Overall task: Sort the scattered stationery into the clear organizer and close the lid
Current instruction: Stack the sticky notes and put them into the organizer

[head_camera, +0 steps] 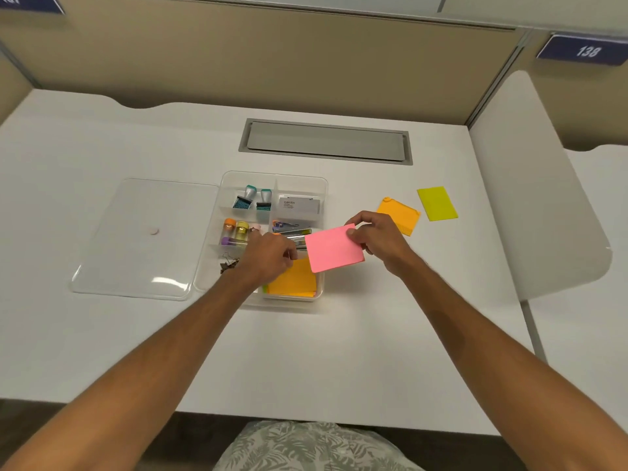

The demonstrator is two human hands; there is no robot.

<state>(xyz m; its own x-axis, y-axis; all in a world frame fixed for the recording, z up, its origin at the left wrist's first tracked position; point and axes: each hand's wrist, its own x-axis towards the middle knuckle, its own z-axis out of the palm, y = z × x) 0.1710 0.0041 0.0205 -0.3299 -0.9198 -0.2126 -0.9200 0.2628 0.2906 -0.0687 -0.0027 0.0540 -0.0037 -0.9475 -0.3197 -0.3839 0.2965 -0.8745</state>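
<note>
The clear organizer [317, 185] stands mid-table with stamps, small bottles, a card box, binder clips and an orange sticky-note pad [294, 282] in its compartments. My right hand [380, 237] pinches a pink sticky-note pad [333, 249] by its right edge, held above the organizer's right side. My left hand [268, 254] hovers over the organizer's front middle, fingers curled, touching the pink pad's left edge or close to it; whether it grips anything I cannot tell. The clear lid [142, 239] lies flat to the left of the organizer. An orange pad [401, 214] and a yellow-green pad [437, 202] lie on the table to the right.
A grey cable hatch [326, 141] is set into the white desk behind the organizer. A beige partition runs along the back. A white divider panel [530, 185] borders the right side. A small pinkish spot [154, 231] shows under or on the lid.
</note>
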